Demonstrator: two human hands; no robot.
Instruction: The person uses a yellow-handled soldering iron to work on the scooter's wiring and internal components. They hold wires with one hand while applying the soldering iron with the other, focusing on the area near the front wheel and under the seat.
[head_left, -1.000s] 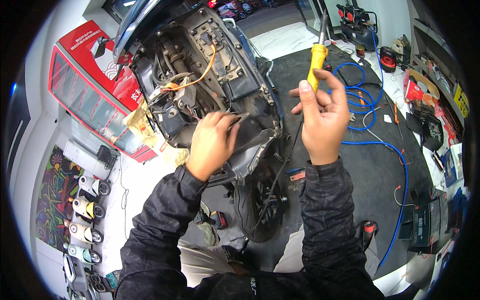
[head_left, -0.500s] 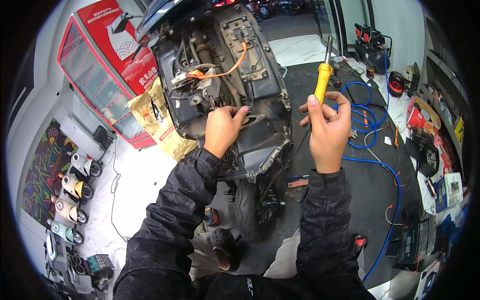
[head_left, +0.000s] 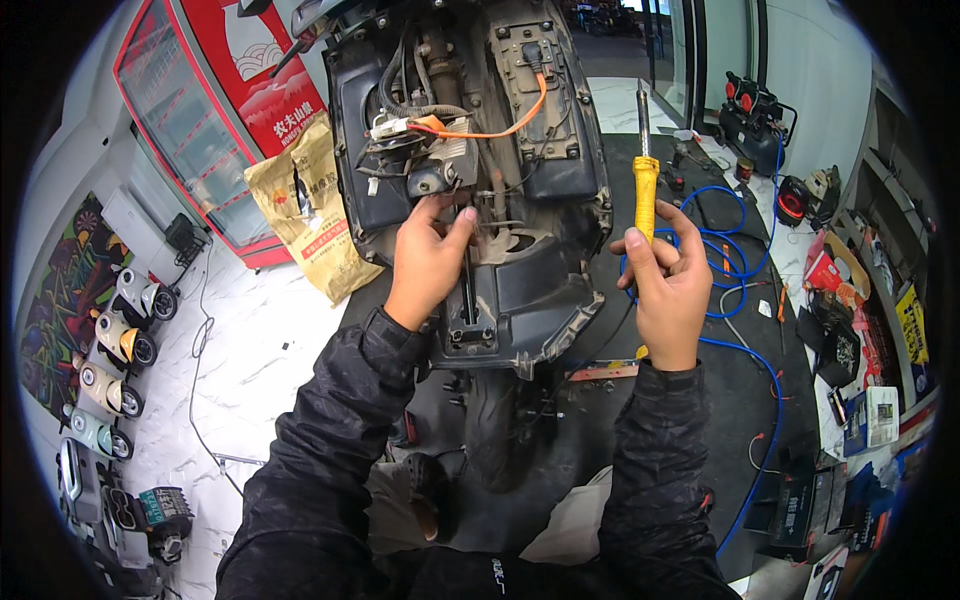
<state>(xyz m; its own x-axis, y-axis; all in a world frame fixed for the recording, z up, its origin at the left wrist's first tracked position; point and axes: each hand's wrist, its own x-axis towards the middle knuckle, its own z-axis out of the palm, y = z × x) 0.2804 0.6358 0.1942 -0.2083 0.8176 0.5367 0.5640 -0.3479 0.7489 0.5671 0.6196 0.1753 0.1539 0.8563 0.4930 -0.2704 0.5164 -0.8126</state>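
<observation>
My right hand [head_left: 672,290] is closed round the yellow handle of a soldering iron [head_left: 647,195], its metal tip pointing up. The iron is held beside the right edge of an opened scooter body [head_left: 525,310], apart from it. Over the middle of that body, my left hand [head_left: 424,265] is closed near the wires, just below a dusty metal part [head_left: 428,182]. Its fingertips are partly hidden, so whatever they pinch cannot be made out. An orange cable [head_left: 522,122] curves across the body to a black plug [head_left: 535,55].
A torn brown paper bag [head_left: 305,205] stands left of the scooter, before a red glass-door fridge [head_left: 190,110]. Blue hose [head_left: 765,355] loops over the dark mat at right, below an air compressor [head_left: 752,120]. Small scooters [head_left: 120,345] line the left side.
The view has shifted, so the scooter sits slightly lower and further right. The soldering iron stands more upright in my right hand. My left hand stays near the wires.
</observation>
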